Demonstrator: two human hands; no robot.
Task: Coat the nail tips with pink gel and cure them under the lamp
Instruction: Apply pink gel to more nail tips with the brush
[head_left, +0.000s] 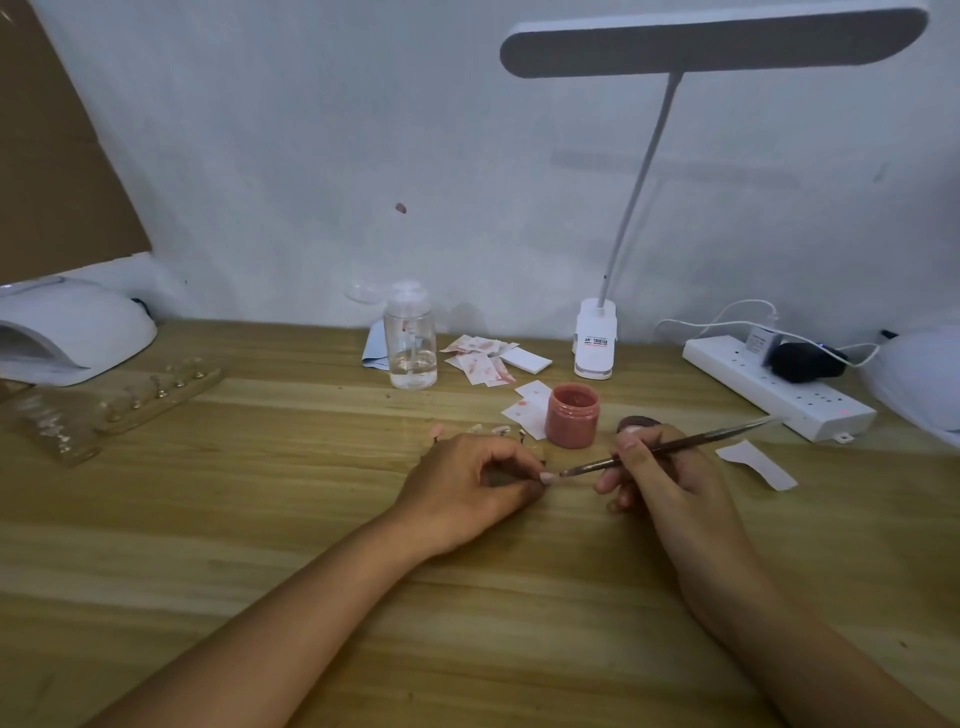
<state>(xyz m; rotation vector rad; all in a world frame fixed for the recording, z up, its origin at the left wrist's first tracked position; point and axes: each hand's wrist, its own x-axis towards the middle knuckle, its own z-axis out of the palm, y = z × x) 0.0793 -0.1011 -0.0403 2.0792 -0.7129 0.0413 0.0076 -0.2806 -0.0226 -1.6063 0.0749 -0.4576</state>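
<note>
My left hand (462, 480) pinches a small nail tip (549, 478) on its holder just above the table. My right hand (662, 475) grips a thin dark brush (670, 444) like a pen, and the brush's bristle end touches the nail tip. An open jar of pink gel (573, 415) stands just behind the hands, with its dark lid (638, 423) lying beside it. More nail tips on a holder (483, 430) show behind my left hand, partly hidden by it. The white curing lamp (67, 332) sits at the far left.
A clear strip of nail stands (156, 395) lies at the left. A clear pump bottle (410, 340), stained paper wipes (480, 358), a white desk lamp (596, 338), a power strip (779, 387) and a second white dome (924, 379) stand along the back. A paper scrap (756, 464) lies at the right.
</note>
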